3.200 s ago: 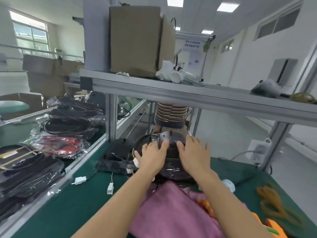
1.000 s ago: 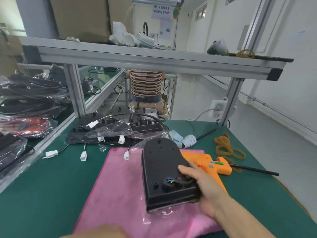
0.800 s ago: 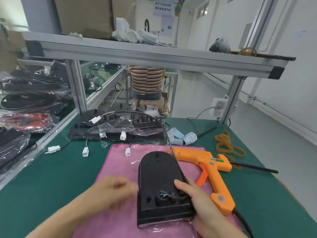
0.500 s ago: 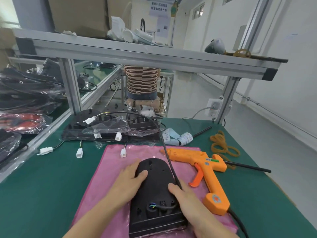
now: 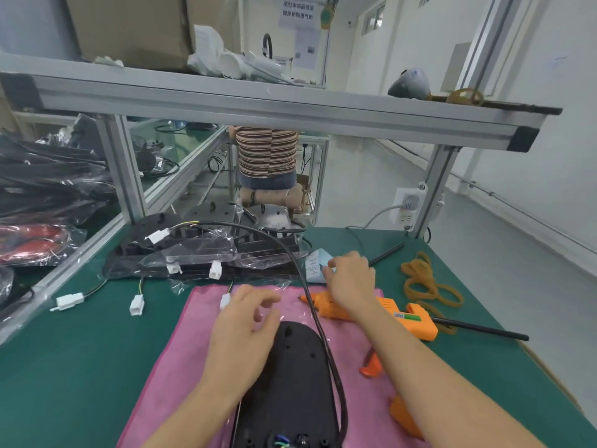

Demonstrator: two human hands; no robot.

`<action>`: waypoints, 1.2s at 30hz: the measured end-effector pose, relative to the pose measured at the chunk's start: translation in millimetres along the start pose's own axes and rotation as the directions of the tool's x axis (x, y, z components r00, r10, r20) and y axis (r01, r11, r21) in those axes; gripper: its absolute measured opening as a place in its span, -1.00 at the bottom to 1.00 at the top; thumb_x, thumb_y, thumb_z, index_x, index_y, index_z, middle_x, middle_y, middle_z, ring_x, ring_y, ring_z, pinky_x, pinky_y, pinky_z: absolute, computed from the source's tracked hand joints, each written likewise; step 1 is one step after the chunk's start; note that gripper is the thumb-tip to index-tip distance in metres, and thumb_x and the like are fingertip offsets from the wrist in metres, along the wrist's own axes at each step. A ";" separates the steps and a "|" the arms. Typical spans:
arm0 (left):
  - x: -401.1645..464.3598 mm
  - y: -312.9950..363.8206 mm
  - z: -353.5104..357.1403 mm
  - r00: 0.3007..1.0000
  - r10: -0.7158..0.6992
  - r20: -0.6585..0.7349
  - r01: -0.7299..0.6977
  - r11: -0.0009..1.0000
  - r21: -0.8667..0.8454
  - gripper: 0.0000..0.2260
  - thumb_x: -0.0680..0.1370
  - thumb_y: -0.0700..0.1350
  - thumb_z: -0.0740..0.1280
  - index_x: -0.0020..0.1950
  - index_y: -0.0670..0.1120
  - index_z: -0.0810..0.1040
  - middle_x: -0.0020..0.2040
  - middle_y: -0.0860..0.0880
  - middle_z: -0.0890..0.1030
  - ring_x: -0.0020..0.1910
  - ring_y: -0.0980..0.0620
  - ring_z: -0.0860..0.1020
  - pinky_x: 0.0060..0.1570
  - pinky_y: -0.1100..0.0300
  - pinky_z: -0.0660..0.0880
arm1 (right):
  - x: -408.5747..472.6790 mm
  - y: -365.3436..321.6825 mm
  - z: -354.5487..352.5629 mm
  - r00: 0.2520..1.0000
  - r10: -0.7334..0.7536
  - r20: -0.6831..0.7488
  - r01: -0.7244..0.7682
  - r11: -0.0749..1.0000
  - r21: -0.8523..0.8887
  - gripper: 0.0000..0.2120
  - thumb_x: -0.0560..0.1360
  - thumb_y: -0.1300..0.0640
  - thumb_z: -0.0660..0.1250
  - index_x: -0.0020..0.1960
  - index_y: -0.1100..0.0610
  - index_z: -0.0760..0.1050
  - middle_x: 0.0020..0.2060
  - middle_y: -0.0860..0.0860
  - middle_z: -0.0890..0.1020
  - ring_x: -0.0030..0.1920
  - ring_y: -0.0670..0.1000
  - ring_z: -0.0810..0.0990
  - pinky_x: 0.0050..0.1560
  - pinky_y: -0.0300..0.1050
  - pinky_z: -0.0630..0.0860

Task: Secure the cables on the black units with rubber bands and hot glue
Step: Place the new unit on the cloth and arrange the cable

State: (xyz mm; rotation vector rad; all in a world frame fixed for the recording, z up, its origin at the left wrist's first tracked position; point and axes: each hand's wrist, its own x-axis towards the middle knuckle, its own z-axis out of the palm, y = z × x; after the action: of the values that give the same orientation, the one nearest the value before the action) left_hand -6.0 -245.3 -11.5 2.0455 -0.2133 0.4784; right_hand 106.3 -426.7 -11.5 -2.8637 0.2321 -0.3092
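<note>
The fingers (image 5: pixel 258 305) of the left hand (image 5: pixel 240 331) are hanging loosely curled and holding nothing, hovering just above the far end of the unit (image 5: pixel 290 389); those of the right hand (image 5: pixel 350 279) are bending down over the paper roll (image 5: pixel 315 270) beyond the glue gun (image 5: pixel 387 313), and whether they are pinching it I cannot tell.

The green tabletop (image 5: pixel 80 350) is carrying a pink cloth (image 5: pixel 181 344), and the unit is lying on that cloth right in front of the person, its long axis running away from them. It is sitting just below and right of the left hand, which is the nearer one. It is looking matte black, rounded at the far end, with small holes in its face and coloured wires showing at the near edge. Its cable (image 5: pixel 310 295) is arching loose from the right side back toward the bagged units behind. The rubber bands (image 5: pixel 426 282) are lying well right of the right hand, so I judge that hand better placed to fetch one.
</note>
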 end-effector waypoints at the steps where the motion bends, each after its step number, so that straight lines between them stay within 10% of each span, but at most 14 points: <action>1: 4.7 7.3 3.5 1.000 0.016 0.010 -0.015 0.997 -0.073 -0.79 0.50 -0.27 0.38 -0.10 0.08 0.60 -0.16 0.13 0.55 -0.21 0.19 0.47 -0.20 0.43 0.38 | 12.3 -1.2 10.1 0.999 0.035 0.019 -0.034 0.998 -0.049 -0.64 0.59 -0.07 0.15 0.23 0.08 0.57 0.19 0.15 0.48 0.23 0.17 0.42 0.19 -0.01 0.32; 8: 62.1 30.1 34.8 0.969 -0.165 0.185 0.217 0.923 -0.317 -0.64 0.49 -0.40 0.28 -0.19 0.08 0.60 -0.33 0.06 0.57 -0.40 0.15 0.48 -0.31 0.30 0.46 | 42.4 -10.6 28.5 0.991 0.092 0.096 -0.088 0.995 -0.048 -0.72 0.52 -0.05 0.25 0.11 0.03 0.61 0.14 0.07 0.55 0.23 0.12 0.42 0.21 0.04 0.26; 11: 77.8 25.5 47.0 0.954 -0.192 0.232 0.242 0.948 -0.208 -0.63 0.48 -0.37 0.27 -0.10 0.13 0.59 -0.34 0.00 0.57 -0.47 0.19 0.51 -0.32 0.19 0.53 | 32.1 1.0 8.2 0.996 0.053 0.074 -0.070 0.967 0.245 -0.77 0.53 -0.02 0.29 -0.21 0.08 0.57 -0.14 0.10 0.59 -0.03 0.08 0.48 0.02 -0.02 0.31; 15: 90.5 23.7 63.8 0.956 -0.137 0.261 0.161 0.984 -0.072 -0.50 0.46 -0.31 0.35 0.31 0.11 0.49 0.02 -0.03 0.65 -0.10 -0.01 0.62 -0.08 0.17 0.54 | 6.5 26.1 -24.7 0.979 -0.069 0.190 -0.124 0.540 0.833 -0.89 0.51 0.31 0.32 -0.05 0.25 0.63 -0.18 0.11 0.66 -0.22 -0.06 0.55 -0.17 -0.26 0.49; 19: 97.6 24.3 75.7 0.945 -0.070 0.320 0.072 0.997 0.008 -0.48 0.43 -0.28 0.41 0.34 0.10 0.50 0.16 -0.10 0.64 0.12 -0.19 0.58 0.16 -0.05 0.51 | -7.6 43.7 -35.9 0.969 -0.140 0.205 -0.122 0.451 0.884 -0.84 0.50 0.36 0.32 0.03 0.23 0.62 -0.17 0.14 0.65 -0.17 -0.01 0.57 -0.07 -0.14 0.50; 26: 100.2 16.6 85.1 0.962 -0.005 0.272 0.022 0.998 -0.056 -0.78 0.44 -0.25 0.46 0.08 -0.10 0.67 -0.25 0.10 0.58 -0.42 0.29 0.43 -0.23 0.29 0.39 | -13.9 50.4 -34.2 0.987 -0.086 0.133 -0.091 0.379 0.921 -0.76 0.50 0.33 0.35 0.04 0.05 0.44 -0.30 0.04 0.62 -0.17 0.01 0.55 -0.04 -0.07 0.45; 36: 102.9 13.0 88.5 0.966 0.028 0.255 -0.062 0.990 0.129 -0.84 0.54 0.02 0.39 -0.11 -0.04 0.68 -0.28 0.10 0.47 -0.22 0.08 0.46 -0.21 0.13 0.39 | -18.1 50.5 -35.4 0.985 -0.156 -0.075 0.150 0.552 0.820 -0.98 0.44 0.17 0.47 -0.13 0.11 0.65 -0.26 0.07 0.64 -0.22 -0.09 0.54 -0.13 -0.14 0.47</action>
State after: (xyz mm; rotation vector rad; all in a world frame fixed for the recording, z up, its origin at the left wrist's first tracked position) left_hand 104.6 -323.6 3.3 2.2386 -0.3909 0.2631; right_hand 74.1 -479.8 5.2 -1.9221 -0.1533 -0.3265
